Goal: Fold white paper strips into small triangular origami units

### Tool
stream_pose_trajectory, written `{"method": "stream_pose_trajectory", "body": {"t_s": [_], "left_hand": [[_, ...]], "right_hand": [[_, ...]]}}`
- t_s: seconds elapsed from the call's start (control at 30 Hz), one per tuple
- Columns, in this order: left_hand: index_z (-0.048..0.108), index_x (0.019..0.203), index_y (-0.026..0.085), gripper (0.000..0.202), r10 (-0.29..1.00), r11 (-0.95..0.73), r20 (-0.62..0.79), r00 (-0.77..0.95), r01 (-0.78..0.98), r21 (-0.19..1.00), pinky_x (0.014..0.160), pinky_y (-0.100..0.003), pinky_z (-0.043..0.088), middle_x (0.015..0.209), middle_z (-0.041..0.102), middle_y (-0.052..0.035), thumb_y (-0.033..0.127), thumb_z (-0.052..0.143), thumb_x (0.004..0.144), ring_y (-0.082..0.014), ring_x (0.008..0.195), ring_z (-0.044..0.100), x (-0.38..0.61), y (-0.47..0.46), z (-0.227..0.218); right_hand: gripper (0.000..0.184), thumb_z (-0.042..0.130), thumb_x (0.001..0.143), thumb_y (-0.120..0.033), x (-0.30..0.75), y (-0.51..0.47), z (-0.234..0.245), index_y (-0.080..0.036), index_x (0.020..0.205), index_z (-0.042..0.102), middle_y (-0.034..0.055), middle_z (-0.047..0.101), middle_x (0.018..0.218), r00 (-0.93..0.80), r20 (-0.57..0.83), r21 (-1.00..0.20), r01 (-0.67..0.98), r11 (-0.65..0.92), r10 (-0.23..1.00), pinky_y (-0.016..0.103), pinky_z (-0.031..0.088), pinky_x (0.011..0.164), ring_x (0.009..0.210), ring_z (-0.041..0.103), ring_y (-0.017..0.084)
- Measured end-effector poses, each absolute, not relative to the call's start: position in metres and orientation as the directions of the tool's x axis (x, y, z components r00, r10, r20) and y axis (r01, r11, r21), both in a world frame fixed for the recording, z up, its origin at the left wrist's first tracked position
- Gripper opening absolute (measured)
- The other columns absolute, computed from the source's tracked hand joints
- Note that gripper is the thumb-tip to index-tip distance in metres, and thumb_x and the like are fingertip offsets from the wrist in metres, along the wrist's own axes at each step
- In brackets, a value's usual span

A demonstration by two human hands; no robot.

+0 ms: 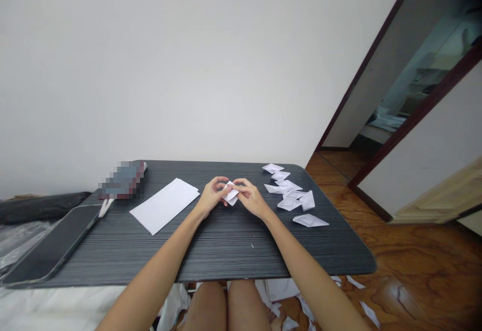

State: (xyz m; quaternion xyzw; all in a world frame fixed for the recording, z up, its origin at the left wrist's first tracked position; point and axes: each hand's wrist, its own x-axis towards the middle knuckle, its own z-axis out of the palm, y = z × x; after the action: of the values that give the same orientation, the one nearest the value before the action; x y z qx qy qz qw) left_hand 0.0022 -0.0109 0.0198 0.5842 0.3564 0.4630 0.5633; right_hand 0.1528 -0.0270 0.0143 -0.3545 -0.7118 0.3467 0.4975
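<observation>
Left hand [213,195] and right hand [250,198] are pinching a small folded paper [232,197]; it's sitting between both sets of fingertips, thumbs lying over it. Can't tell if it's touching the dark table [226,258]. White sheets [164,205] are lying left of the grip, folded paper boats [289,204] are resting right. White wall [211,80] is rising behind.

Dark streaked table [226,255] — paper sheets [164,206] left, folded papers [291,186] right — black slab [56,243], pixelated item [123,180] leftmost.
</observation>
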Motion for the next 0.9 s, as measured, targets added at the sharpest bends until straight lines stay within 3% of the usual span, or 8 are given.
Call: {"method": "stream_pose_trajectory", "body": {"t_s": [0.13,0.27,0.4,0.53,0.73,0.9], "left_hand": [[0.045,0.104,0.013,0.048,0.929,-0.218,0.219,0.299,-0.039,0.975,0.037,-0.018,0.042,0.078,0.058,-0.0033,0.035,0.061,0.064,-0.0075,0.047,0.052,0.001,-0.009,0.018],[0.048,0.105,0.014,0.046,0.921,-0.345,0.307,0.239,0.137,0.929,0.039,-0.019,0.040,0.088,0.058,-0.0056,0.035,0.059,0.065,-0.0083,0.050,0.053,0.000,-0.008,0.015],[0.053,0.102,0.014,0.041,0.903,-0.400,0.341,0.260,0.220,0.890,0.049,-0.023,0.044,0.091,0.059,-0.0057,0.036,0.056,0.067,-0.0131,0.061,0.057,0.000,-0.009,0.013],[0.054,0.093,0.014,0.034,0.896,-0.398,0.336,0.292,0.189,0.897,0.047,-0.022,0.044,0.080,0.059,-0.0039,0.037,0.056,0.067,-0.0133,0.060,0.056,0.000,-0.010,0.014],[0.052,0.091,0.011,0.035,0.931,-0.292,0.289,0.223,-0.018,0.956,0.040,-0.019,0.044,0.080,0.054,-0.0040,0.035,0.059,0.065,-0.0123,0.060,0.053,-0.001,-0.008,0.017],[0.050,0.090,0.011,0.034,0.923,-0.229,0.251,0.292,-0.105,0.968,0.039,-0.020,0.044,0.080,0.053,-0.0037,0.032,0.061,0.065,-0.0106,0.057,0.053,0.003,-0.011,0.015]], "right_hand": [[0.033,0.053,0.070,-0.023,0.152,-0.028,0.017,-0.022,0.103,0.059,0.0049,0.051,0.104,-0.224,0.386,-0.917,0.013,0.399,0.895,0.026,0.044,0.077,0.089,0.053,0.014],[0.037,0.059,0.066,-0.032,0.151,-0.025,0.013,-0.015,0.098,0.061,0.0063,0.062,0.086,-0.162,0.188,-0.982,-0.018,0.187,0.969,0.028,0.047,0.064,0.070,0.058,0.014],[0.032,0.062,0.062,-0.033,0.150,-0.024,0.011,-0.012,0.087,0.064,0.0056,0.065,0.075,-0.195,0.179,-0.984,-0.048,0.173,0.964,0.027,0.046,0.060,0.065,0.058,0.014],[0.035,0.063,0.060,-0.034,0.153,-0.026,0.016,-0.011,0.087,0.065,0.0066,0.066,0.076,-0.210,0.143,-0.988,-0.085,0.127,0.967,0.029,0.047,0.062,0.064,0.059,0.014],[0.045,0.063,0.061,-0.023,0.156,-0.026,0.017,-0.016,0.105,0.056,0.0048,0.064,0.089,-0.289,0.233,-0.972,-0.110,0.209,0.928,0.031,0.045,0.075,0.077,0.059,0.015],[0.026,0.047,0.073,-0.020,0.150,-0.026,0.009,-0.017,0.093,0.064,0.0019,0.063,0.066,-0.132,0.361,-0.910,0.166,0.380,0.923,0.023,0.043,0.053,0.054,0.054,0.012]]}}
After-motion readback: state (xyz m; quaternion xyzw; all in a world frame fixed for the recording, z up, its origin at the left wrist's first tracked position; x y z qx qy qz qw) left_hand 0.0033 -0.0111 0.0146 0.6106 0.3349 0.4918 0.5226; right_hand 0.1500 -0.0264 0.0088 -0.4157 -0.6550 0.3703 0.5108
